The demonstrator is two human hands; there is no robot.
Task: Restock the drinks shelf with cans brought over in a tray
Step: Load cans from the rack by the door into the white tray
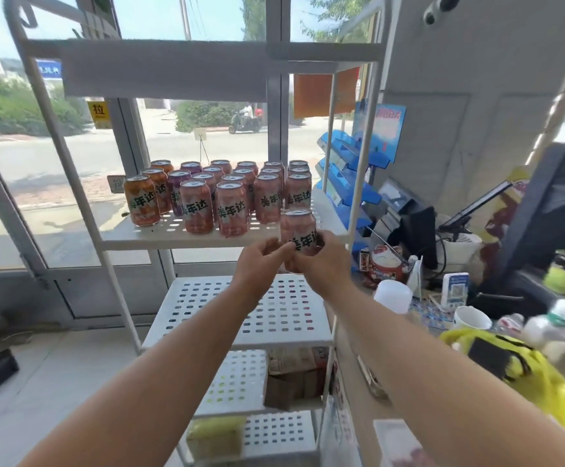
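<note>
A pink can [297, 225] with black lettering is held upright in front of the white perforated drinks shelf [159, 227], near its right front corner. My right hand [324, 261] grips the can's lower half. My left hand [260, 264] touches the can's left side with curled fingers. Several pink, orange and purple cans [227, 193] stand in rows on that shelf. No tray is in view.
A lower perforated shelf [264, 311] sits under my arms, with boxes [294, 375] on the one below. At the right is a counter with a lucky-cat figure [387, 264], white cups [469, 318], a yellow bag [523, 369] and blue display racks [345, 170].
</note>
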